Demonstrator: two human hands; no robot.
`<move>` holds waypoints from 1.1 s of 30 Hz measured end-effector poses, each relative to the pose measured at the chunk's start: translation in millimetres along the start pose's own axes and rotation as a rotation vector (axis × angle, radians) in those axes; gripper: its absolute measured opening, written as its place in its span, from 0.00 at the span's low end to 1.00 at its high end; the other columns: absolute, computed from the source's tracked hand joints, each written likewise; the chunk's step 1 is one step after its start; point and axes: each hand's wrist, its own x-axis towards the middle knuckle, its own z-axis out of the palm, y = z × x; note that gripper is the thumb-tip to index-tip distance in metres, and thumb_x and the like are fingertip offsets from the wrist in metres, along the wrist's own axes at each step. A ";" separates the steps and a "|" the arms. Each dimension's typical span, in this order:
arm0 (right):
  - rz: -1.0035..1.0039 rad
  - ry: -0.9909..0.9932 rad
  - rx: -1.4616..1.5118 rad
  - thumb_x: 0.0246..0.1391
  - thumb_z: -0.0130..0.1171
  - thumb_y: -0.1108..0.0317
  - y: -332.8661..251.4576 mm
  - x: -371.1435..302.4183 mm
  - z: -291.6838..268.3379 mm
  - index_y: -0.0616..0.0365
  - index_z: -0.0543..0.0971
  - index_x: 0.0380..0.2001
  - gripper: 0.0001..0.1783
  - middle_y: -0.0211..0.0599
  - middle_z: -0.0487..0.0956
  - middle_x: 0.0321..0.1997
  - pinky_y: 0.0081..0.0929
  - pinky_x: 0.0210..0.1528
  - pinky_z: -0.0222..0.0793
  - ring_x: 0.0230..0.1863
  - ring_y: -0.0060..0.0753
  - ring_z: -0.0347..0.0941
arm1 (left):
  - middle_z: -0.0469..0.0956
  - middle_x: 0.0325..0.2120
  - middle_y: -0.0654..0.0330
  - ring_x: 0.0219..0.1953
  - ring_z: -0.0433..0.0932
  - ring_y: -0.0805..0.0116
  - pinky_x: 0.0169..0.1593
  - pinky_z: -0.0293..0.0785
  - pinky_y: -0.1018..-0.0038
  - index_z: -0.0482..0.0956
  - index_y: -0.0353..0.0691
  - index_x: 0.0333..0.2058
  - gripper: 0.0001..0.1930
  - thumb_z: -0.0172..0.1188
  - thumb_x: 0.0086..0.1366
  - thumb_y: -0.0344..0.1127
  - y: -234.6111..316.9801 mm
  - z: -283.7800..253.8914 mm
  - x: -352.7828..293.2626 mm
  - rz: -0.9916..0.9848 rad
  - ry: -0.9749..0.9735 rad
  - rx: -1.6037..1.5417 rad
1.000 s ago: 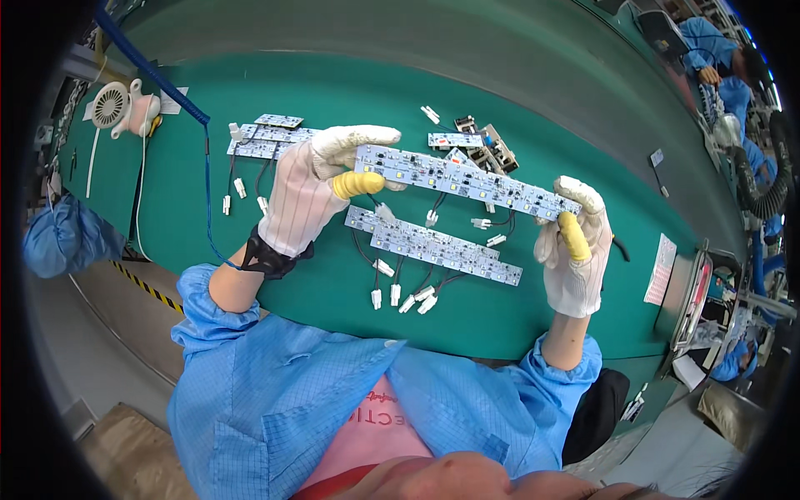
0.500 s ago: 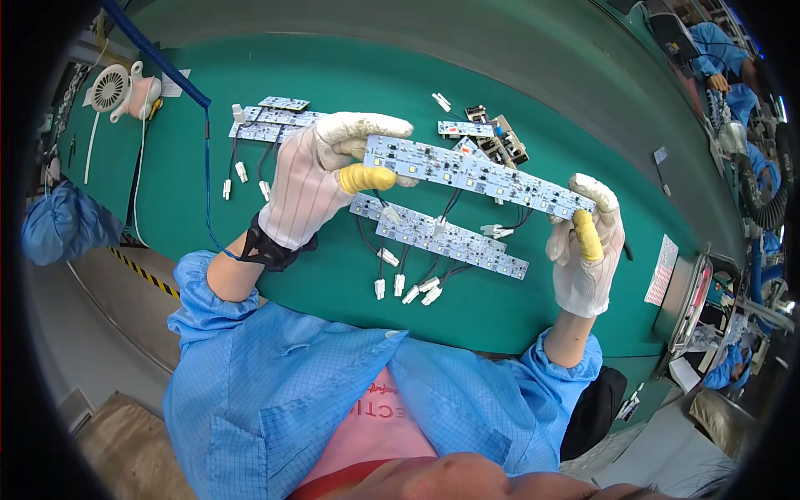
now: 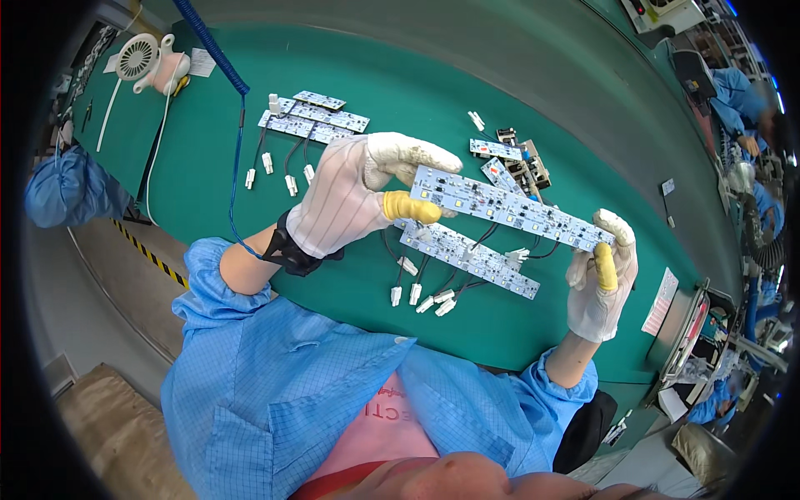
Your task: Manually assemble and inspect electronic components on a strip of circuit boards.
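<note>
A long white LED circuit board (image 3: 512, 210) is held up, tilted, between my two gloved hands, its right end lower. My left hand (image 3: 358, 187), in a striped white glove with a yellow finger cover, pinches its left end. The right end is gripped by my right hand (image 3: 602, 279), gloved the same way, its yellow-covered thumb on the board's face. Beneath it, more LED boards (image 3: 454, 250) lie on the green mat, partly hidden. From these, black leads run to white plugs (image 3: 415, 293). Another lead hangs behind the held board, its far end hard to trace.
More LED boards (image 3: 312, 118) with leads lie at the far left. Beyond the held board sits a cluster of small boards and components (image 3: 525, 162). A blue coiled cord (image 3: 212, 46) runs down toward my left wrist strap (image 3: 300, 248). A small fan (image 3: 140, 58) stands at back left.
The whole view has shifted, so the table's things appear farther right and lower. Both hands keep the same hold on the board, which tilts slightly more.
</note>
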 end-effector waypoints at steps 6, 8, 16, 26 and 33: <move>-0.040 -0.064 -0.051 0.57 0.54 0.57 3.2 -0.3 -4.5 0.67 0.69 0.49 0.25 0.35 0.74 0.27 0.09 0.14 0.54 0.16 0.14 0.64 | 0.79 0.33 0.53 0.37 0.79 0.71 0.42 0.75 0.77 0.74 0.27 0.43 0.26 0.72 0.46 0.34 2.2 -0.8 -0.2 -0.023 0.002 -0.035; 0.007 -0.049 -0.060 0.56 0.56 0.56 0.9 -0.9 -4.2 0.68 0.68 0.49 0.26 0.35 0.74 0.28 0.09 0.14 0.55 0.16 0.14 0.64 | 0.80 0.33 0.54 0.35 0.79 0.71 0.40 0.76 0.77 0.74 0.28 0.42 0.28 0.73 0.44 0.36 1.9 -1.8 0.0 -0.018 -0.004 0.004; -0.026 0.023 -0.049 0.57 0.54 0.66 -3.3 -4.1 3.6 0.68 0.70 0.46 0.19 0.39 0.76 0.27 0.11 0.15 0.57 0.15 0.16 0.65 | 0.80 0.32 0.54 0.35 0.79 0.71 0.40 0.76 0.78 0.75 0.28 0.41 0.23 0.71 0.47 0.32 3.5 -1.4 -1.8 -0.041 0.010 -0.064; 0.002 -0.042 -0.043 0.59 0.52 0.61 -3.0 -2.9 -1.6 0.70 0.69 0.47 0.22 0.38 0.74 0.24 0.09 0.12 0.53 0.14 0.15 0.63 | 0.81 0.32 0.54 0.35 0.80 0.71 0.40 0.76 0.79 0.76 0.28 0.40 0.20 0.69 0.50 0.32 1.9 -4.6 -0.3 -0.066 0.020 0.069; 0.007 -0.040 -0.067 0.55 0.56 0.59 -0.7 -3.0 -3.6 0.70 0.68 0.49 0.26 0.38 0.75 0.29 0.08 0.13 0.54 0.15 0.15 0.65 | 0.80 0.33 0.51 0.36 0.80 0.68 0.40 0.77 0.77 0.74 0.27 0.43 0.26 0.71 0.47 0.35 4.4 -4.6 -1.3 -0.081 -0.025 -0.098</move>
